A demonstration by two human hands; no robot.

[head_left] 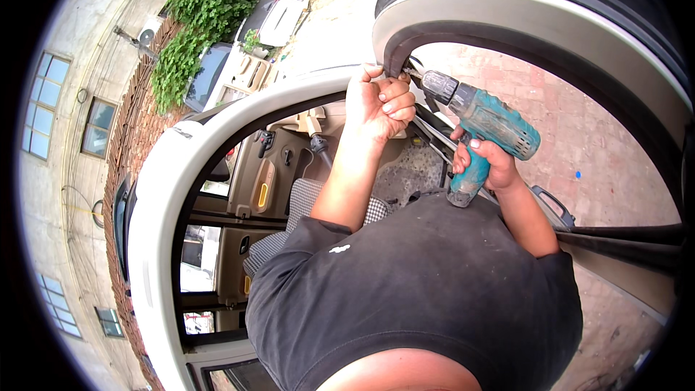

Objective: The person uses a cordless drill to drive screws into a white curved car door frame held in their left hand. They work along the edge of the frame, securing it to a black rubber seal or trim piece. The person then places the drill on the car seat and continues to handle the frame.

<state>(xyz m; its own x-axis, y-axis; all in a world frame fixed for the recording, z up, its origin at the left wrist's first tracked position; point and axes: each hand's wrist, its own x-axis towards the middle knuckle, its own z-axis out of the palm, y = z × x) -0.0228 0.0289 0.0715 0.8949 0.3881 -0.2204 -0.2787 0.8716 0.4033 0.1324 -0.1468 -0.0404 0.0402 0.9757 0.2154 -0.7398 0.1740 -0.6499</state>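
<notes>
My right hand (492, 163) is wrapped around the handle of a worn teal cordless drill (499, 122). The drill's grey chuck (439, 87) points left and slightly up, toward the front corner of the open car door's window frame (463, 11). At that corner my left hand (381, 107) is raised with its fingers curled in and the thumb against them. Its fingertips lie close to the dark trim (397, 58) there. Whatever the left fingers pinch is too small or hidden to name. The tip of the drill's bit is hard to make out beside them.
The pale car body's roof edge (156, 210) curves along my left. Inside are a checked seat (308, 199) and a beige door panel (260, 181). Brick paving (572, 145) shows through the door's window opening. Beyond stand car parts (282, 22), green bushes (213, 3) and a building.
</notes>
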